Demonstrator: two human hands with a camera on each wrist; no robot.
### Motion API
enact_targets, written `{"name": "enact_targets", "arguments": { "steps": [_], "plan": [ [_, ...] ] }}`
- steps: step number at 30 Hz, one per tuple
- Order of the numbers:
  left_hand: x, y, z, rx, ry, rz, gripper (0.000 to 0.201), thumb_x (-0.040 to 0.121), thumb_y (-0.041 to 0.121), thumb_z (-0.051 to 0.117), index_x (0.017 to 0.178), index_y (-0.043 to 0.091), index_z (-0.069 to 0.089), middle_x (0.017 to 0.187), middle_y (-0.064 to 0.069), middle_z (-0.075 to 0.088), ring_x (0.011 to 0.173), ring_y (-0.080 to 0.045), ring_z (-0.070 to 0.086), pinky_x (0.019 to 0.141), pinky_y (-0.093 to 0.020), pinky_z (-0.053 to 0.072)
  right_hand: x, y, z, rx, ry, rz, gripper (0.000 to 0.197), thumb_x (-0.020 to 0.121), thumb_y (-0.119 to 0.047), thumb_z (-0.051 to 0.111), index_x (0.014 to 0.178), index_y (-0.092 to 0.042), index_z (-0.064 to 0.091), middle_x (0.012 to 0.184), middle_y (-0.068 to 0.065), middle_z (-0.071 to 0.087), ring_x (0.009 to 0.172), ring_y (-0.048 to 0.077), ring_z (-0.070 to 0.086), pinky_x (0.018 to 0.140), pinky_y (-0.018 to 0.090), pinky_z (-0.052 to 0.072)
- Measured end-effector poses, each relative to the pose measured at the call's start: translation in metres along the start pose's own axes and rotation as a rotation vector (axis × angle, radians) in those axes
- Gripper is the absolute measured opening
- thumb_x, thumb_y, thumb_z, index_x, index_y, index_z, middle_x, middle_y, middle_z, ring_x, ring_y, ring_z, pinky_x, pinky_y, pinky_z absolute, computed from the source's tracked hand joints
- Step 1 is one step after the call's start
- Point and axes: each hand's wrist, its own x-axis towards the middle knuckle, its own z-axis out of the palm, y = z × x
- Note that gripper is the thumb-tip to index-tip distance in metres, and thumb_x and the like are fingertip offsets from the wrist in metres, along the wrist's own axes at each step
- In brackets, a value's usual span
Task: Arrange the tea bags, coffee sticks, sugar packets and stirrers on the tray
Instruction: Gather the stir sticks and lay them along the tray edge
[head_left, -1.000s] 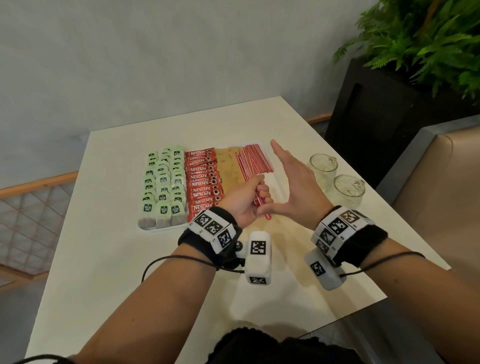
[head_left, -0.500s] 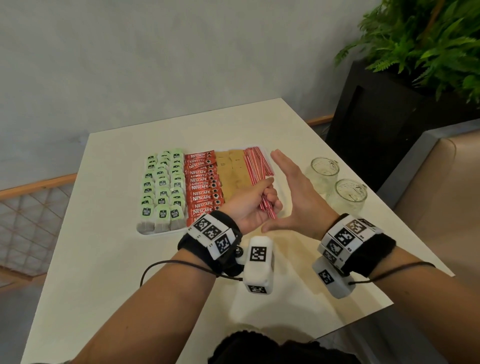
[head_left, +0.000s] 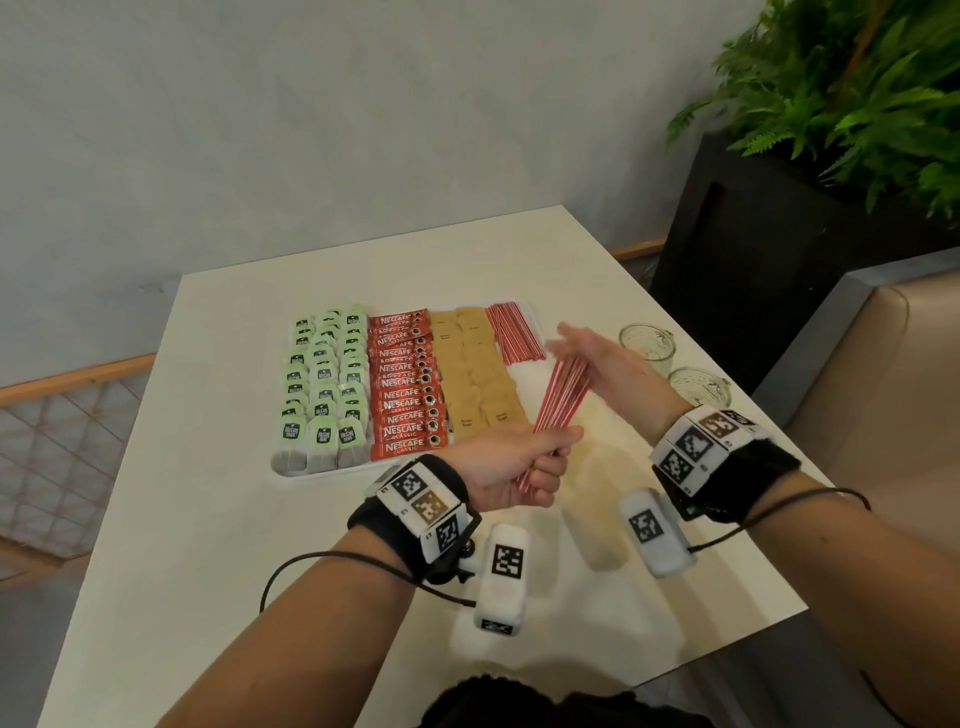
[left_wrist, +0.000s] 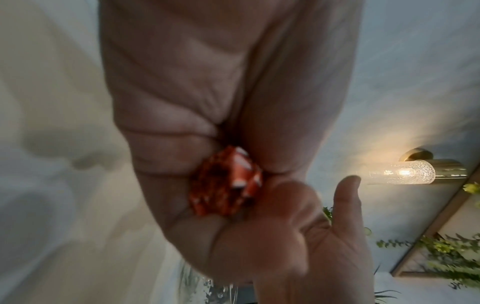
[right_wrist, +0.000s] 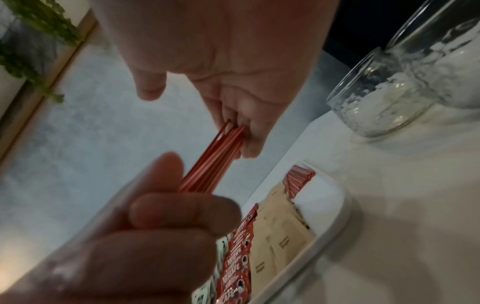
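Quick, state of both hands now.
Left hand: closed, gripping the stirrers.
Right hand: open, fingers against the stirrers' far ends.

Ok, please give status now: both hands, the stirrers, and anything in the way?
Left hand grips stirrer bundle. Right hand flat against bundle's far ends. Bare tray corner below laid stirrers; nothing in the way.

Tray (head_left: 535, 318): lying on the counter (head_left: 208, 519).
On tray, left to right: tea bags (head_left: 324, 384), coffee sticks (head_left: 405, 384), sugar packets (head_left: 475, 374), stirrers (head_left: 514, 332).
Jars (head_left: 675, 364): standing right of tray.
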Motion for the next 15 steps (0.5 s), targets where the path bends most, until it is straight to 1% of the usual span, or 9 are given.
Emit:
{"name": "enact_targets", "arguments": {
  "steps": [2,3,5,6,8,10,11,13,15],
  "plan": [
    [0.001,0.001,0.001,-0.011,-0.02,-0.005,0.031,0.1,0.03,0.051,0.072,0.019,0.045,0.047,0.009,0.036,0.04,-0.005,0.036,0.043,-0.017,0.038,-0.003,-0.002,0.004,-0.048,-0.078,-0.024,0.049,0.096,-0.056,0.042,0.138,-0.031,0.049,0.129,-0.018,0.059,0.129,0.002,0.048,0.106,0.023,0.037],
    [0.001,0.001,0.002,-0.011,-0.021,-0.004,0.031,0.1,0.029,0.051,0.072,0.018,0.045,0.047,0.009,0.036,0.039,-0.005,0.036,0.043,-0.017,0.038,-0.004,-0.003,0.005,-0.036,-0.047,-0.044,0.053,0.095,-0.057,0.041,0.14,-0.031,0.047,0.131,-0.019,0.058,0.127,-0.004,0.048,0.108,0.023,0.035],
    [0.001,0.003,0.003,0.007,-0.025,-0.003,0.031,0.1,0.03,0.051,0.072,0.018,0.044,0.047,0.009,0.036,0.039,-0.005,0.035,0.042,-0.017,0.037,-0.006,-0.005,0.007,0.032,0.019,-0.05,0.062,0.089,-0.062,0.042,0.142,-0.03,0.047,0.136,-0.015,0.057,0.127,-0.007,0.047,0.113,0.027,0.031],
    [0.001,0.003,0.003,0.023,-0.031,-0.005,0.031,0.101,0.03,0.05,0.072,0.019,0.044,0.047,0.009,0.035,0.039,-0.005,0.035,0.042,-0.017,0.037,-0.007,-0.005,0.008,0.042,-0.007,-0.044,0.061,0.088,-0.062,0.042,0.14,-0.031,0.05,0.136,-0.015,0.057,0.127,-0.007,0.047,0.114,0.029,0.03],
    [0.001,0.004,0.002,0.078,-0.04,-0.011,0.033,0.102,0.03,0.049,0.071,0.019,0.042,0.047,0.009,0.032,0.038,-0.005,0.031,0.039,-0.017,0.033,-0.009,-0.003,0.009,0.002,-0.086,-0.021,0.056,0.089,-0.06,0.042,0.137,-0.033,0.053,0.137,-0.017,0.056,0.128,-0.007,0.045,0.116,0.03,0.029],
    [0.001,0.005,-0.003,0.182,-0.034,-0.008,0.036,0.101,0.033,0.05,0.069,0.02,0.041,0.049,0.008,0.029,0.037,-0.004,0.025,0.036,-0.016,0.025,-0.009,-0.004,0.008,-0.018,-0.053,-0.055,0.048,0.095,-0.053,0.043,0.137,-0.034,0.052,0.135,-0.023,0.054,0.128,-0.01,0.044,0.117,0.028,0.028],
    [0.001,0.006,-0.005,0.242,-0.024,-0.007,0.037,0.101,0.034,0.051,0.068,0.02,0.042,0.051,0.007,0.028,0.037,-0.004,0.023,0.035,-0.016,0.022,-0.007,-0.005,0.007,-0.024,-0.005,-0.075,0.04,0.096,-0.05,0.044,0.133,-0.037,0.054,0.131,-0.028,0.056,0.125,-0.011,0.046,0.115,0.028,0.031],
    [0.001,0.008,-0.007,0.323,-0.007,-0.01,0.038,0.1,0.034,0.053,0.067,0.02,0.042,0.052,0.006,0.027,0.037,-0.005,0.022,0.035,-0.016,0.02,-0.003,-0.008,0.006,-0.056,0.069,-0.074,0.031,0.094,-0.058,0.044,0.118,-0.048,0.061,0.121,-0.029,0.062,0.122,-0.003,0.053,0.111,0.035,0.039],
    [-0.001,0.012,-0.006,0.373,-0.016,-0.007,0.038,0.1,0.032,0.054,0.066,0.02,0.042,0.051,0.007,0.028,0.038,-0.005,0.023,0.036,-0.016,0.021,0.003,-0.003,0.007,-0.147,0.068,-0.039,0.043,0.087,-0.069,0.04,0.112,-0.047,0.066,0.119,-0.019,0.067,0.116,0.01,0.06,0.105,0.043,0.045]
  ]
}}
